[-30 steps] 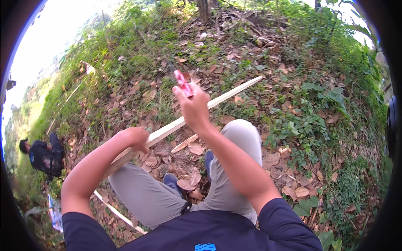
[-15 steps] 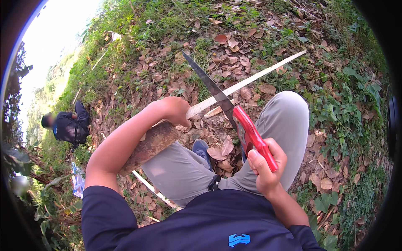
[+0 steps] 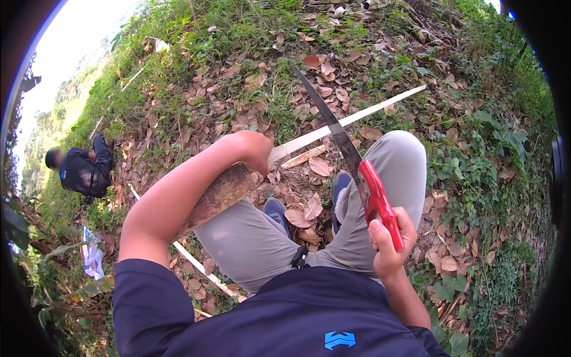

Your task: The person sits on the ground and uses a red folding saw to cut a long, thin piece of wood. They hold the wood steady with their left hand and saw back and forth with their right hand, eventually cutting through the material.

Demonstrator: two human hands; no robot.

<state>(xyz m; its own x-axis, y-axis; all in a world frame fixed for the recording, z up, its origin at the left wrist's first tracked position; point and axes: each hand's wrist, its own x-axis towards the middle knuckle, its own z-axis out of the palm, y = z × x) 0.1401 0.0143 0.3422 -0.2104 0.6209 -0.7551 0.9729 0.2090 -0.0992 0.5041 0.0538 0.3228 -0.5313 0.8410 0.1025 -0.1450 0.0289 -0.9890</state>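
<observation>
My right hand (image 3: 391, 241) is closed around the red handle of a folding saw (image 3: 343, 141), thumb along the grip. Its dark tapered blade points up and left, crossing over a long pale wooden strip (image 3: 363, 113); whether they touch I cannot tell. My left hand (image 3: 259, 152) is closed on the near end of that strip, which slants away to the far right. Between my left forearm and left thigh lies a thick brown piece of wood (image 3: 223, 193), partly hidden by the arm.
My bent knees stand either side of the work. A split wood piece (image 3: 303, 157) and dry leaves (image 3: 312, 208) lie between them. Another pale strip (image 3: 205, 268) lies by my left thigh. A person (image 3: 87, 168) sits far left, beyond a plastic bag (image 3: 92, 256).
The saw and my right hand have shifted right and slightly nearer to me, so the blade crosses the strip farther along. My left hand keeps hold of the strip. The view has turned slightly.
</observation>
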